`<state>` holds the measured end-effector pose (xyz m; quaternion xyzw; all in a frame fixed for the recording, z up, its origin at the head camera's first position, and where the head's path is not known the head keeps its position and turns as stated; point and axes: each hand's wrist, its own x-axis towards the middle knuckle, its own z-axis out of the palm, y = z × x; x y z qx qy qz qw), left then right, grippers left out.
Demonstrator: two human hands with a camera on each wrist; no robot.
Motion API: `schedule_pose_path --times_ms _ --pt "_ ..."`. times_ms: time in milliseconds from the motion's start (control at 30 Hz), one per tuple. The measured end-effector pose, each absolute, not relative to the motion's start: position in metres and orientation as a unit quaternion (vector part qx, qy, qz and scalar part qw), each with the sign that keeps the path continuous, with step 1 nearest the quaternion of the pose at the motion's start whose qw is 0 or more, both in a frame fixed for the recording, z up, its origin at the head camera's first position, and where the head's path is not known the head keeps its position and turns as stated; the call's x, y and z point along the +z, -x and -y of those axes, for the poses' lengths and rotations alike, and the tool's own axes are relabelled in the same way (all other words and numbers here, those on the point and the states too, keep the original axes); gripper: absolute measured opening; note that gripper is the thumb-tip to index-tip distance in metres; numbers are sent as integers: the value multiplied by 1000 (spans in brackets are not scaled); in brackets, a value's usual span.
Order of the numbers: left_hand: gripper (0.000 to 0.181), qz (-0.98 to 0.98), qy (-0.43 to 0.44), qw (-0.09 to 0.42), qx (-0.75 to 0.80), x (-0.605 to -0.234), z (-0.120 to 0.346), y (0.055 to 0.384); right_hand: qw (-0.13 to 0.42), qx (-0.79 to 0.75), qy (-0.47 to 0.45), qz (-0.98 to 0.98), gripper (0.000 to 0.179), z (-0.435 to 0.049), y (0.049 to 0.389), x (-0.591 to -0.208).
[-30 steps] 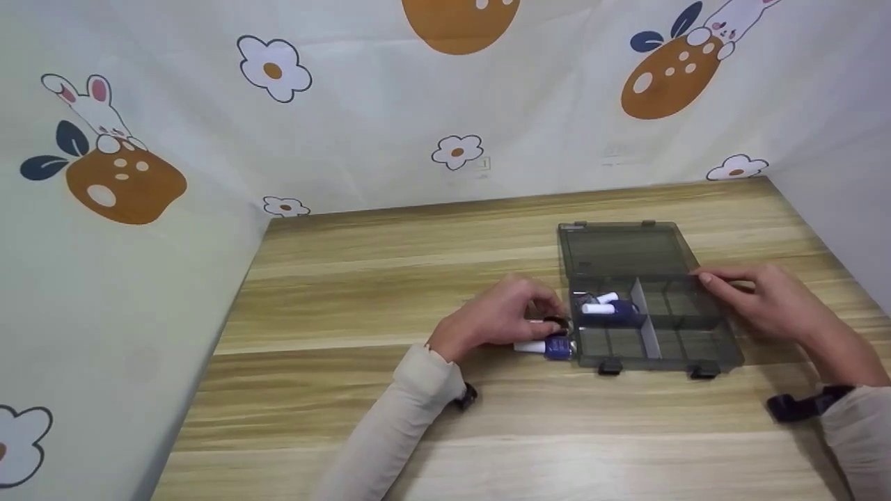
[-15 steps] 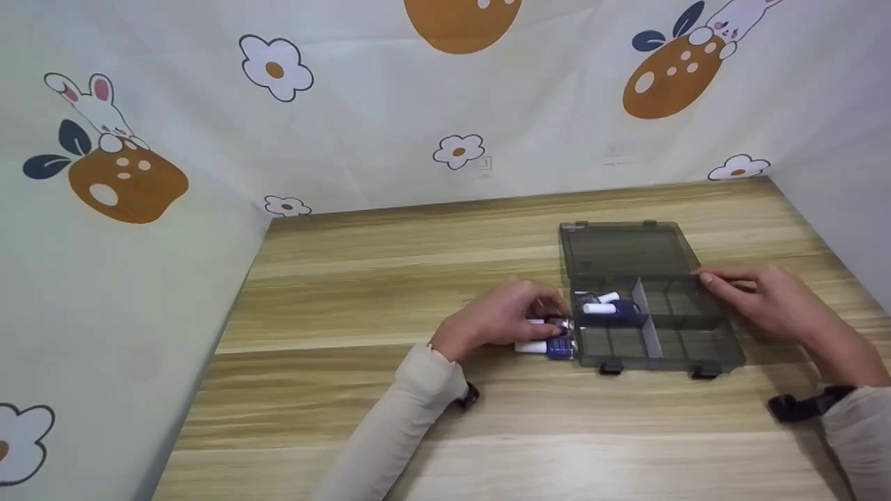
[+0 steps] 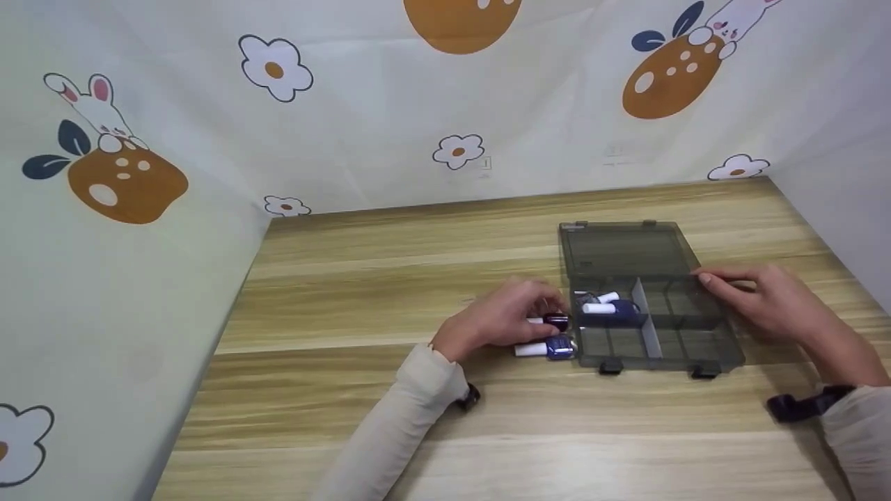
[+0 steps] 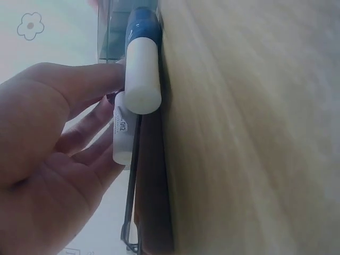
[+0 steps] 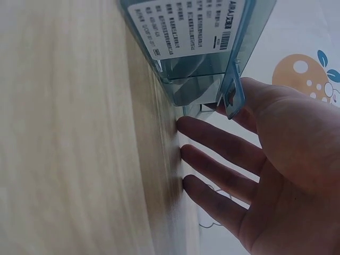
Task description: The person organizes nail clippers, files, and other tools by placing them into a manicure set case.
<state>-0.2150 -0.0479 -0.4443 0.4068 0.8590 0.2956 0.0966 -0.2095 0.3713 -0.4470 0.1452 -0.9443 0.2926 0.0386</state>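
The dark red bottle (image 3: pixel 555 321) lies on its side, right of the middle of the head view, just beside the left wall of the box (image 3: pixel 682 364); I can't tell if they touch. The left hand (image 3: pixel 505 313) pinches it between the thumb and the fingers. A blue bottle (image 3: pixel 560 346) lies a bit lower in the picture, very near the thumb, with its white cap (image 3: pixel 531 349) to the left. The thumb could bump it and make it roll, because it sits so close. The dark red bottle looks small and smooth, so it could slip if the pinch is weak, or knock the box wall if it is lifted too low. In the upper left part of the box, a navy bottle (image 3: pixel 626 310) and a grey bottle (image 3: pixel 588 298) lie in a little heap. One more on top could tumble, as the heap looks uneven. At the right, the right hand (image 3: pixel 779 299) pinches the box's back corner with the thumb and first finger; the right wrist view shows the other three fingers stretched out. If that hand let go, a bump might slide the box. The lid (image 3: pixel 623 250) lies back, higher in the picture, on the wooden table (image 3: pixel 334 390).
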Motion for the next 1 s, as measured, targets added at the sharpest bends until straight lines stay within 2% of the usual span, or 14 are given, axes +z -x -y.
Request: schedule_pose_path --times_ms 1000 --pt "27 -839 -407 55 358 -437 50 217 43 268 -133 953 28 -370 209 -446"
